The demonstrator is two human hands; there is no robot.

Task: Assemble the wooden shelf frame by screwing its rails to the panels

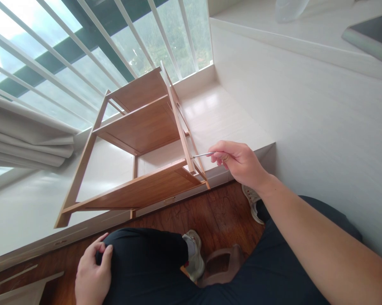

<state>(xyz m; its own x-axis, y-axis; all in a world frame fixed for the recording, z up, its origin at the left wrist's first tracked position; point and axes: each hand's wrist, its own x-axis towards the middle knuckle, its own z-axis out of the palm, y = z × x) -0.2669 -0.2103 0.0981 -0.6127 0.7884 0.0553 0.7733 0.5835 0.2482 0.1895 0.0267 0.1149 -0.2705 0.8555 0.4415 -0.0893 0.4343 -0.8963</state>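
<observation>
- I take the wooden shelf (143,127) as my landmark; it is at the pale ledge (222,118), in front of the barred window (143,53).
- At the shelf's right-hand post (181,127), my right hand (238,160) has its fingers closed on a thin metal tool (204,154), tip at the wood.
- Nearer me than the shelf, my left hand (93,271) rests loosely curled on the knee (127,243), holding nothing I can see.
- Left of the shelf hangs a curtain (26,131).

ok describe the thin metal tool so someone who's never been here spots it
Find the wooden shelf unit by the barred window. Near its lower right corner, the right hand holds the thin metal tool, its tip at the upright post. Unlike the brown wood beside it, the tool is slim and silvery.
</observation>
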